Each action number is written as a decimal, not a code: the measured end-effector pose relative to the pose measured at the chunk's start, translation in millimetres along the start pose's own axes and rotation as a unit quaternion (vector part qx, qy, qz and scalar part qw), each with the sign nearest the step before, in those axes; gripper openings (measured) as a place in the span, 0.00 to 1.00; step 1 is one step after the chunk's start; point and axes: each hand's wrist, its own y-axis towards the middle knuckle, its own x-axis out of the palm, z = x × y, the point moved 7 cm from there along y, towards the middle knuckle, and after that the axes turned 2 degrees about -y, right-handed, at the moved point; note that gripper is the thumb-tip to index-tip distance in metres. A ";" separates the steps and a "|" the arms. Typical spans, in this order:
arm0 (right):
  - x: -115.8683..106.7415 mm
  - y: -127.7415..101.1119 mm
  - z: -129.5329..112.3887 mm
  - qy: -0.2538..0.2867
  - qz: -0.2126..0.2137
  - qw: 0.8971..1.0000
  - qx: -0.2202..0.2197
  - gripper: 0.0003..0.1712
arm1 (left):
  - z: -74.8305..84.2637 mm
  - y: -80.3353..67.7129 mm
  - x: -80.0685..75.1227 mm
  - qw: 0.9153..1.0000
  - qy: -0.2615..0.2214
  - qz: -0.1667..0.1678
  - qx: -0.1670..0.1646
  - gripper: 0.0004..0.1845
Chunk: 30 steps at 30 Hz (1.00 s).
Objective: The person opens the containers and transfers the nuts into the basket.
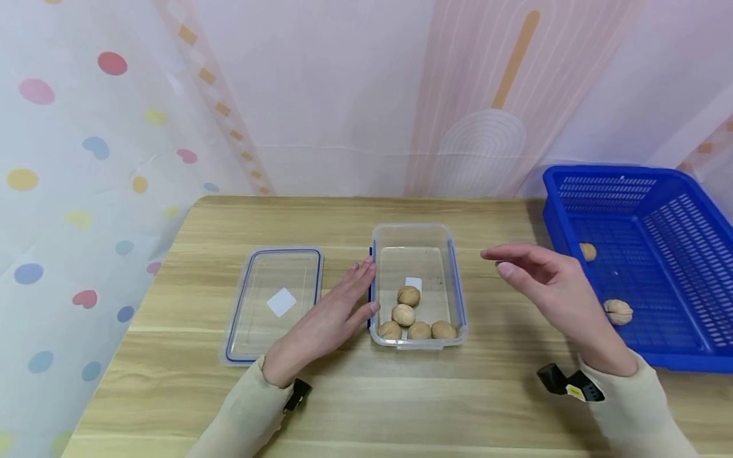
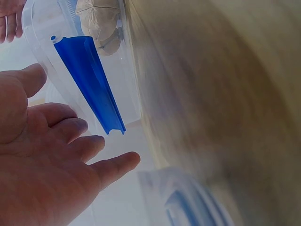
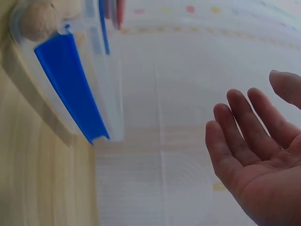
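Left hand [image 1: 332, 318] lies flat with straight fingers against the left wall of the clear box [image 1: 452, 280] on the bench [image 1: 366, 394]; five walnuts [image 1: 409, 296] sit inside, with a blank white label. Right hand [image 1: 550, 280] hovers relaxed and holds nothing, between the box and the blue basket [image 1: 681, 356]. The lid [image 1: 275, 305] carries a blank white sticker.

From the left wrist, the fingers [image 2: 70, 141] are spread near the blue clip [image 2: 89, 80].

From the right wrist, the palm [image 3: 263, 160] is wide and holds nothing; no writing can be read.
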 end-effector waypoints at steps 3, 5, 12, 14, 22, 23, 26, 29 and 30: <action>10.1 3.0 1.3 -0.013 -0.012 1.000 -0.008 0.14 | 0.3 -0.1 0.6 1.000 0.001 -0.001 -0.002 0.36; 17.9 5.6 3.9 -0.012 -0.024 1.000 -0.014 0.14 | 0.5 -0.3 0.5 1.000 0.001 -0.001 -0.002 0.35; 44.8 14.4 15.6 0.013 -0.074 0.997 0.004 0.15 | 1.4 0.1 0.2 1.000 0.001 0.000 0.000 0.35; 51.6 17.3 18.0 0.014 -0.085 0.996 0.007 0.16 | 1.2 0.1 0.1 1.000 0.001 0.001 0.001 0.35; 73.3 28.5 25.0 -0.018 -0.127 0.992 -0.001 0.18 | 0.8 0.6 -0.4 1.000 0.001 0.000 0.000 0.35; 75.2 29.4 25.1 -0.029 -0.131 0.991 -0.003 0.19 | 0.7 0.6 -0.5 1.000 0.001 0.000 0.000 0.35; 79.6 32.4 24.7 -0.068 -0.138 0.988 -0.016 0.21 | 0.4 0.6 -0.2 1.000 0.001 0.000 -0.001 0.35; 82.7 35.4 24.2 -0.102 -0.145 0.984 -0.025 0.23 | 0.1 0.3 0.1 1.000 0.001 -0.001 -0.002 0.35; 83.9 36.6 24.2 -0.110 -0.150 0.982 -0.029 0.24 | 0.1 0.3 0.2 1.000 0.000 -0.001 -0.001 0.35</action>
